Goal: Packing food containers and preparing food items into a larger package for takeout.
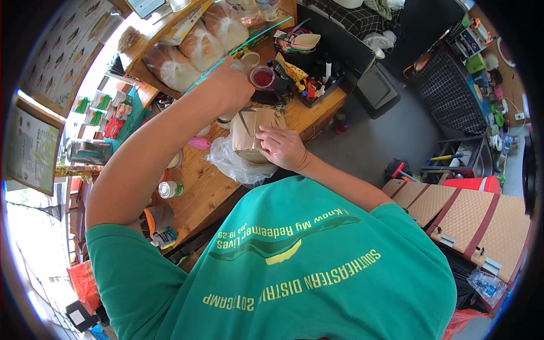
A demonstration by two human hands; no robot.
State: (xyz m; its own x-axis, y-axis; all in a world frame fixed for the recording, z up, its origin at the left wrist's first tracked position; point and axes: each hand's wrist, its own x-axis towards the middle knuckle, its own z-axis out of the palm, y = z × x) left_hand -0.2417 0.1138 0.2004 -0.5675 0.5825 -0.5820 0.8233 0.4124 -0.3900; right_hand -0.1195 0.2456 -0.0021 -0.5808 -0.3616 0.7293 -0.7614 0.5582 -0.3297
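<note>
My left hand (231,91) is curled into a fist above the left side of a small brown cardboard box (244,138). A thin, dark, pointed blade (245,122) extends from beneath this fist onto the box; its handle is hidden. My right hand (280,146) grips the box's near right side, fingertips on its upper face by an edge. Crumpled clear plastic (231,163) lies against and partly under the box, on the wooden counter (204,182). Beyond the hands stands a clear cup with dark red contents (262,77).
Bagged bread (197,46) fills a wooden shelf at the upper left. A black tray of packets and bottles (314,87) stands on the counter's far end. A tin can (168,189) lies to the left. Right of me are a grey bin (378,91) and tan padded panels (463,221).
</note>
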